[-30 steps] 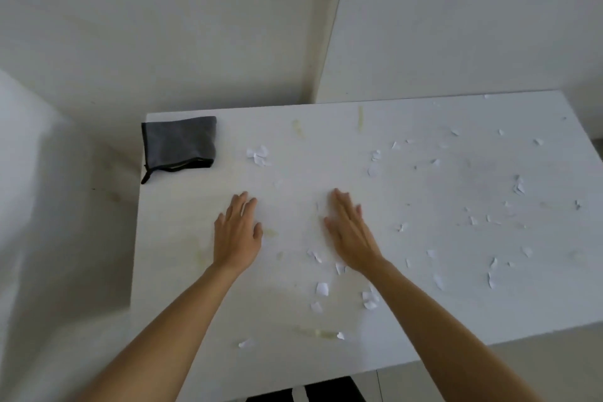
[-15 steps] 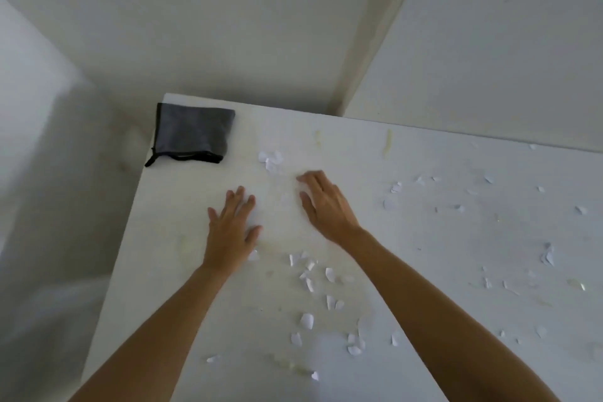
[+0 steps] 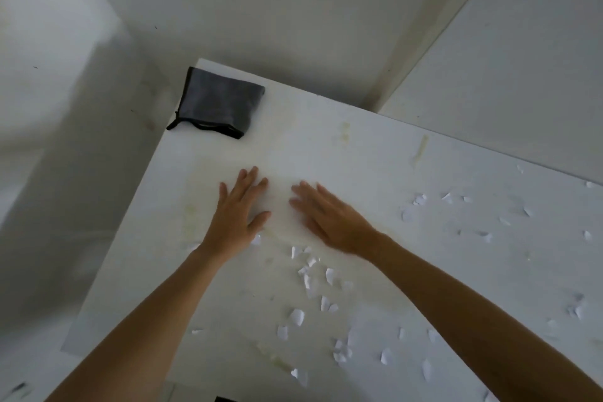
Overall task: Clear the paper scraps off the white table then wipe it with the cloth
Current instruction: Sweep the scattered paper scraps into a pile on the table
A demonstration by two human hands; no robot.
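Right now both hands lie flat on the white tabletop (image 3: pixel 359 153), palms down, fingers straight and holding nothing — a posture that suits sweeping loose bits together, not picking them up one at a time. The left hand (image 3: pixel 236 215) has its fingers slightly spread, and a scrap peeks out beside its thumb edge. The right hand (image 3: pixel 329 219) angles in toward the left, its fingers close together and a little blurred. The paper scraps (image 3: pixel 313 274) lie mostly on the near side of the hands and trail off across the right part of the tabletop, so clearing is far from finished, by my reading. The grey cloth (image 3: pixel 220 103) sits folded at the far left corner, well apart from both hands — probably parked there so it stays out of the way until wiping begins
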